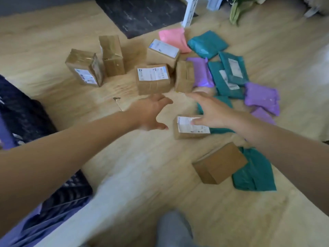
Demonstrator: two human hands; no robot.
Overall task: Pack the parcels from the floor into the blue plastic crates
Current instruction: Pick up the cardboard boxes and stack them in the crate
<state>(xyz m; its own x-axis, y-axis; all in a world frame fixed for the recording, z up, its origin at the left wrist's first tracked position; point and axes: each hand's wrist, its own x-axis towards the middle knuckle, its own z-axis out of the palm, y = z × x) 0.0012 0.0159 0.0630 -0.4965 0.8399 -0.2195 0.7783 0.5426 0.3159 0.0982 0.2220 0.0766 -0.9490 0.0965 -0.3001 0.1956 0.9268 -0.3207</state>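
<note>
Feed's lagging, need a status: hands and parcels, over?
Left hand open, empty. Right hand open, above small labelled box, contact unclear. Other parcels on floor. Nothing blocking.

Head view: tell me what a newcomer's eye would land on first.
Two open hands, the left hand and the right hand, reach out at the centre, the right one over a small labelled box. Behind them stands a cluster of brown boxes. To the right, teal mailers, purple mailers and one pink mailer lie spread across the wooden floor.
</note>
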